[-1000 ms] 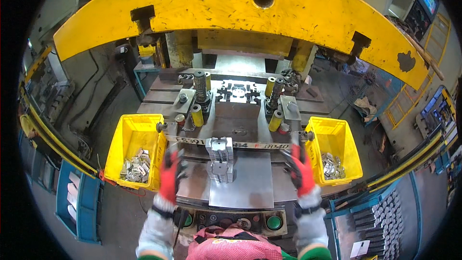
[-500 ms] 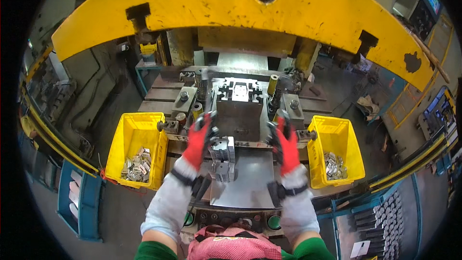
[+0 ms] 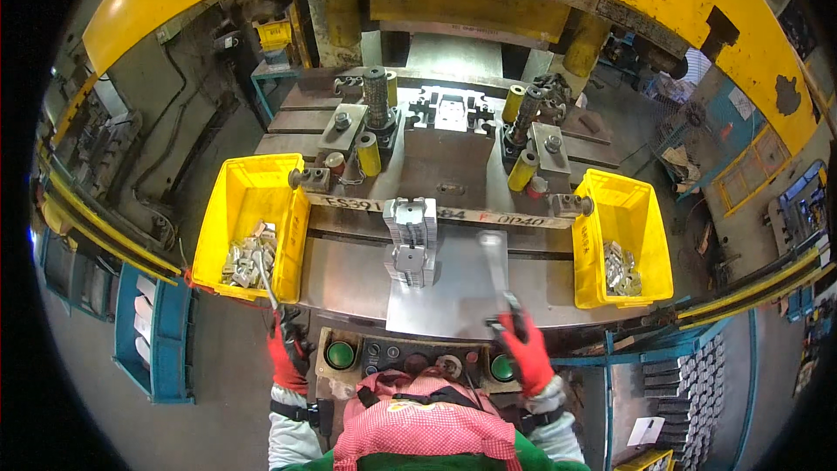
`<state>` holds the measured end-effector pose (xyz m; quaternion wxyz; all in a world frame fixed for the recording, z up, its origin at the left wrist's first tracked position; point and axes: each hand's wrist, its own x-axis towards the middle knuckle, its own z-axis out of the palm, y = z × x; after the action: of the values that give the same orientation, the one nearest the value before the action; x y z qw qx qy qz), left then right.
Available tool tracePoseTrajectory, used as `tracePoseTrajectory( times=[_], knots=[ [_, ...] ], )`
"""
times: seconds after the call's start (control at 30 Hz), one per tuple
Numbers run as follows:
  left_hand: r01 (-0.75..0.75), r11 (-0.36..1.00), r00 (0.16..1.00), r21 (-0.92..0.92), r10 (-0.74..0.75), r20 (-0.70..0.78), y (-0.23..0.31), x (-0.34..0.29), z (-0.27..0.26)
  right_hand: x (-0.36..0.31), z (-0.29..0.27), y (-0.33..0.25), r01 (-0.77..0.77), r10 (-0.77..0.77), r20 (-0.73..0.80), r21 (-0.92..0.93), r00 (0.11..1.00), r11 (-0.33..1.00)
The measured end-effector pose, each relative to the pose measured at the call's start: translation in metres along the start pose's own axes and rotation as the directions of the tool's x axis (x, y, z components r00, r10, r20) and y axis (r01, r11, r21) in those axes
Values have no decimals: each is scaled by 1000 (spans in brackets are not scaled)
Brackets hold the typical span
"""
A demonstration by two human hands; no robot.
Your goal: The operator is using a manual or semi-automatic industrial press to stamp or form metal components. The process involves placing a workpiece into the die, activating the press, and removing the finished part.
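Note:
My left hand, in a red and black glove, is closed around a slim metal tool that points up over the left bin's front edge. It is just left of a green push button. My right hand, gloved alike, closes on a second metal tool, whose far end is smeared by motion. A second green button shows beside that hand. Ahead, between the hands, stacked silvery metal parts stand on a smooth metal sheet. What kind the tools are is unclear.
A press die with upright guide posts lies ahead, beneath the yellow press slide. Yellow bins holding small metal pieces stand left and right. A blue-framed rack of dark parts is at lower right.
Both hands have drawn back from near the die toward my body, beside the green buttons. The view has shifted, and the yellow slide appears higher. The stacked parts remain on the sheet.

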<state>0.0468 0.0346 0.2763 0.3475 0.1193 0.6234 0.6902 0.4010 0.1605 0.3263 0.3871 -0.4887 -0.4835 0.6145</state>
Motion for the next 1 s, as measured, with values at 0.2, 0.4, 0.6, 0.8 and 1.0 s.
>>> tracePoseTrajectory(
  times=[0.2,0.4,0.6,0.8,1.0],
  knots=[
    [-218,973,967,76,205,150,3,0,21,29,63,8,-303,257,345,85,903,949],
    [-174,981,983,-82,178,50,4,-14,8,43,46,-42,8,-62,280,188,958,982],
    [-79,990,997,-119,79,-1,-29,7,-12,201,21,-119,191,-205,225,83,953,978],
    [-2,982,994,-186,-18,-104,-31,-4,-22,276,19,-133,0,48,405,-118,913,993],
    [29,985,987,-168,-55,-152,-41,-5,-33,325,25,-77,226,-175,243,-196,954,954]
  ],
)
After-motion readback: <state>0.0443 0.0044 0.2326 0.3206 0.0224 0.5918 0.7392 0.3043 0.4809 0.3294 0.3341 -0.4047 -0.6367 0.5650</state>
